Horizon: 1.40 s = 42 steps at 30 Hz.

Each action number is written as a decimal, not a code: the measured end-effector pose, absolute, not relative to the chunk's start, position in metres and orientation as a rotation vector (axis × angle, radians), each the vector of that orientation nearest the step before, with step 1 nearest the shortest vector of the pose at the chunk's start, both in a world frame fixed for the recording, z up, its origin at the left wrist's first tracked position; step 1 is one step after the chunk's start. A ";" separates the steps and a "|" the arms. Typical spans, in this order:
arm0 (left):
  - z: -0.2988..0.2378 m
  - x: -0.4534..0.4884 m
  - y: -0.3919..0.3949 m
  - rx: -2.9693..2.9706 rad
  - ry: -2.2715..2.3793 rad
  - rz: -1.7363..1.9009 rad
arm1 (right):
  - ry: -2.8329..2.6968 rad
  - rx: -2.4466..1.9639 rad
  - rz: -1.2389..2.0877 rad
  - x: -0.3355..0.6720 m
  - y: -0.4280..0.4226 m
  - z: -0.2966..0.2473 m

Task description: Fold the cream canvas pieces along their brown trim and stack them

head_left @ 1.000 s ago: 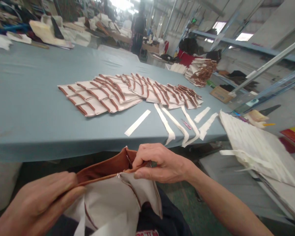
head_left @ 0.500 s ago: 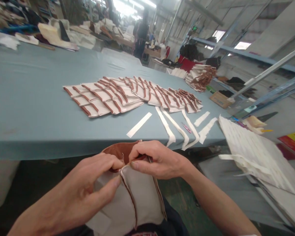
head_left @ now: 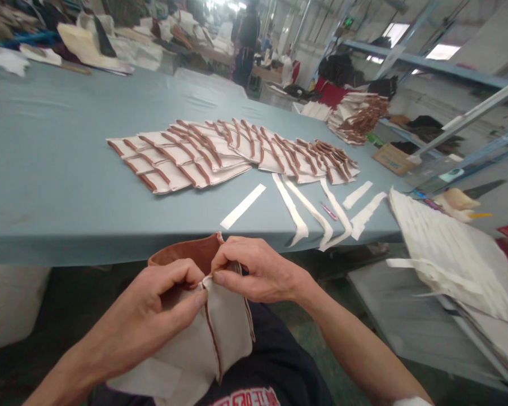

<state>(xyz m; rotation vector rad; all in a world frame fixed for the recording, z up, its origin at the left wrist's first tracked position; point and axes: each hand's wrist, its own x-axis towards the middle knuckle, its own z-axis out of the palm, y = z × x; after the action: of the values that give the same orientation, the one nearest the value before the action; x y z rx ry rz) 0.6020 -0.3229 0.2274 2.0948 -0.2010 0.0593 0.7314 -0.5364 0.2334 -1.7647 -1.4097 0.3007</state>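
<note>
Between my hands, above my lap, is a sewn piece (head_left: pixel 231 321) of off-white backing with a brown inner face and brown-edged seams. My left hand (head_left: pixel 165 299) pinches its upper edge beside a seam, thumb in front and fingers behind. Close by on the right, my right hand (head_left: pixel 249 268) grips the same edge between thumb and curled fingers. The brown face shows behind my fingers, curving toward the table. Part of the rim is hidden by my hands. A row of similar off-white pieces (head_left: pixel 178 160) with brown edges lies overlapped on the table.
White strips (head_left: pixel 243 206) and a small pink tool (head_left: pixel 328 211) lie on the blue-green table (head_left: pixel 59 197). At the right stands a board with pale strips (head_left: pixel 452 254). More pieces are stacked (head_left: pixel 358 118) at the far right. A person (head_left: pixel 245 45) stands in the background.
The held piece and both hands have shifted slightly left, showing more of its brown inner face. Both hands keep their pinch at the seam edge. My view has tilted down a little.
</note>
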 end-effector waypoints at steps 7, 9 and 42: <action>0.220 0.598 -0.326 2.051 -0.194 -0.023 | -1.245 -1.668 0.585 0.722 -0.536 0.244; 0.216 0.595 -0.322 2.015 -0.192 -0.071 | -1.222 -1.613 0.657 0.723 -0.536 0.243; 0.210 0.586 -0.307 2.012 -0.157 -0.119 | -1.262 -1.676 0.733 0.721 -0.526 0.247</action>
<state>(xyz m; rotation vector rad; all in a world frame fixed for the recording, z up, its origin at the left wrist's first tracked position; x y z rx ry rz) 0.5861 -0.3069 0.2104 2.0121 -0.1572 -0.1194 0.7206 -0.5257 0.2469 -1.6755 -1.2620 0.7327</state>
